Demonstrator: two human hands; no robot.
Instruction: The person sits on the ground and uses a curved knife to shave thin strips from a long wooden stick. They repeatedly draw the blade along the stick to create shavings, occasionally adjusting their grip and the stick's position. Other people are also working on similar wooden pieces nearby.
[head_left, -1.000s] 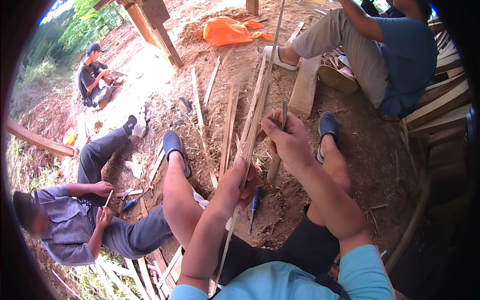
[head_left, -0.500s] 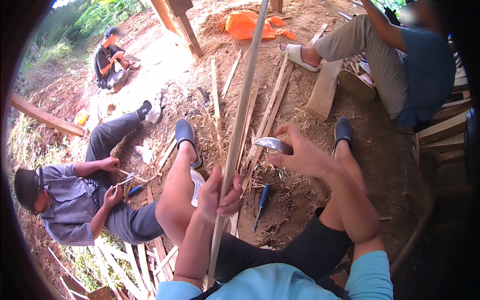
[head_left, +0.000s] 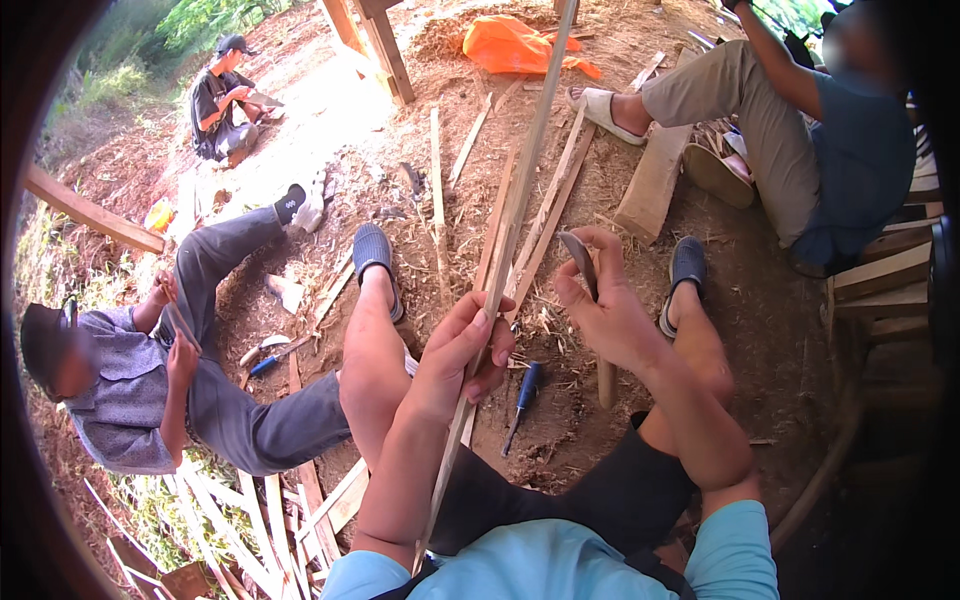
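Pale, long split-bamboo strip (head_left: 505, 240) ran from lower centre to the top edge, pinched mid-length by the closed left hand (head_left: 462, 350); it looked light, springy, splintery-edged. Right of centre, the right hand (head_left: 610, 310) clasped a grey-bladed knife (head_left: 580, 260) beside it.

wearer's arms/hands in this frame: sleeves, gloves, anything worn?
Both forearms are bare. The left hand and right hand wear no gloves, and no watch or rings show. Short light-blue sleeves end above the elbows.
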